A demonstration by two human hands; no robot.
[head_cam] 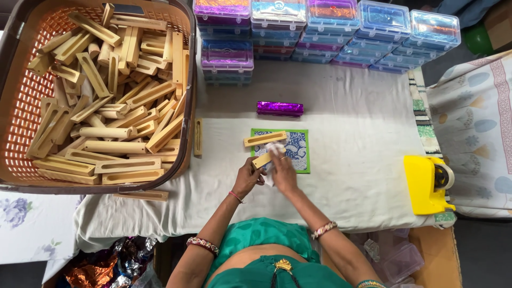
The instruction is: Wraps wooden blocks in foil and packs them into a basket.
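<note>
Your basket point(21, 101) of wooden blocks point(114, 106) sits left on the table point(362, 133); stacked plastic boxes point(330, 29) behind, foil roll point(280, 108) before them, patterned sheet point(296, 152) centre, tape dispenser point(424, 184) right.

One basket point(21, 106), one purple foil roll point(280, 108), one yellow tape dispenser point(426, 184), two bare hands point(266, 173).

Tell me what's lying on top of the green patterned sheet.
On the green patterned sheet lies one wooden piece. Both hands cover its lower left corner, so anything beneath them is hidden.
</note>
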